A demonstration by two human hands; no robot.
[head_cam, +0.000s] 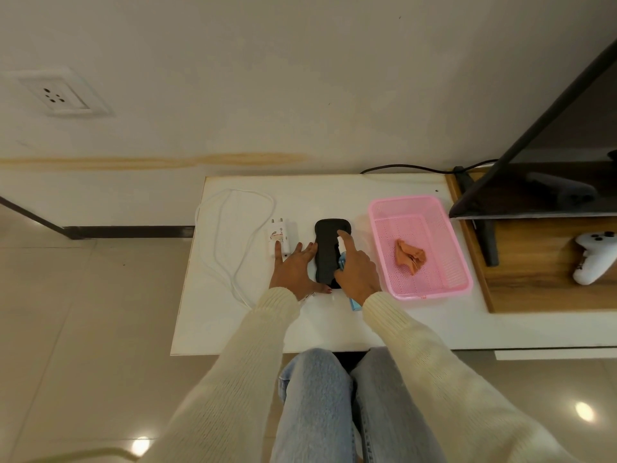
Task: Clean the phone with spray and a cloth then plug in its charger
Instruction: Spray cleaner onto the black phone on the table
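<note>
A black phone [329, 243] lies flat on the white table [334, 325]. My left hand [295, 272] rests open on the table, fingers spread, touching the phone's left edge and the white charger plug [282, 237]. My right hand [355, 269] is closed around a small light-blue spray bottle [354, 305], held over the phone with the forefinger on its white nozzle. The charger's white cable [222, 242] loops to the left. An orange cloth [410, 256] lies in the pink basket [462, 265].
A wall socket [55, 95] sits high on the left of the wall. At right a black TV [541, 138] on its stand and a white game controller [592, 259] rest on a wooden shelf. A black cable [417, 167] runs behind the table.
</note>
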